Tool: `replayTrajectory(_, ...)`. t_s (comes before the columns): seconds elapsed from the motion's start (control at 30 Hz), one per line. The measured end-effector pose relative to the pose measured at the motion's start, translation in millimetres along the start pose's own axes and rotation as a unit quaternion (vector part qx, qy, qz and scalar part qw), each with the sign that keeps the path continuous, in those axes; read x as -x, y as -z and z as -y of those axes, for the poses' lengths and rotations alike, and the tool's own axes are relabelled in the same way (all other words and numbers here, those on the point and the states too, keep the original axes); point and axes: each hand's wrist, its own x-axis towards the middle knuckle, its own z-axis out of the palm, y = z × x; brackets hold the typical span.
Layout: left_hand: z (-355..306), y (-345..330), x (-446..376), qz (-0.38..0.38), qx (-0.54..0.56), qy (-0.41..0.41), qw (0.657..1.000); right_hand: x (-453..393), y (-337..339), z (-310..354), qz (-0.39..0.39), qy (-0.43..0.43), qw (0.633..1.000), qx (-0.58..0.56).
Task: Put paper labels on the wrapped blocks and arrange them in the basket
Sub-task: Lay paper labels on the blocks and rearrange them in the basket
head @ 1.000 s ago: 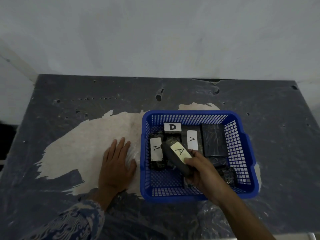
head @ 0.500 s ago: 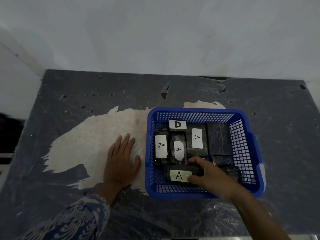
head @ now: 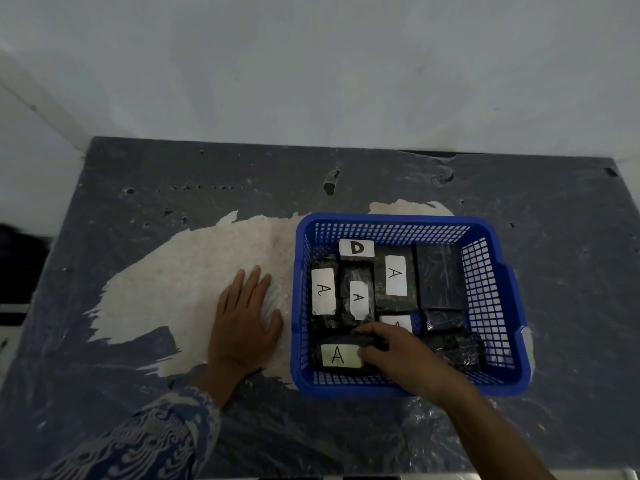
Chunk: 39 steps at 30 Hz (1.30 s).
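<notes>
Head view: the right hand [head: 398, 355] has its grip closed on a labelled block [head: 341, 355] lying at the near-left corner of the basket [head: 485, 386]. Left hand [head: 242, 320] lies flat and spread on the surface, just left of the basket. The placing step looks nearly done; next comes letting go.

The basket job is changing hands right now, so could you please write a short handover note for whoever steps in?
Left hand: flat on the table beside the blue basket, holding nothing.
Right hand: inside the basket, fingers on the near-left block labelled A, which lies crosswise on the basket floor.
Done: three upright A-labelled blocks and a D label sit in the back rows; another label shows partly behind the right hand.
Left: the dark blocks on the right show no labels; label them, then tidy the rows.
</notes>
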Motion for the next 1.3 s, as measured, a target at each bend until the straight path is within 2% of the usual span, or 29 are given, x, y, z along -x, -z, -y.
replayTrajectory(0.5, -0.9, 0.7, 0.2, -0.008, 0.008, -0.003, 1.0, 1.5, -19.6, -0.6, -0.187, 0.053, 0.977, 0.084)
replayTrajectory(0.8, -1.0, 0.8, -0.5, -0.004, 0.01, 0.001, 1.0, 3.2, -34.1, -5.4, -0.281, 0.016, 0.953, 0.108)
replayTrajectory(1.07, 0.0, 0.8, 0.1, -0.008, 0.014, -0.004, 1.0, 3.0, -30.9, 0.4, -0.239, -0.017, 0.965, 0.11)
replayTrajectory(1.3, -1.3, 2.6, -0.3, -0.003, 0.014, -0.002, 1.0, 2.4, -41.8, 17.6, -0.233, -0.024, 0.93, 0.284)
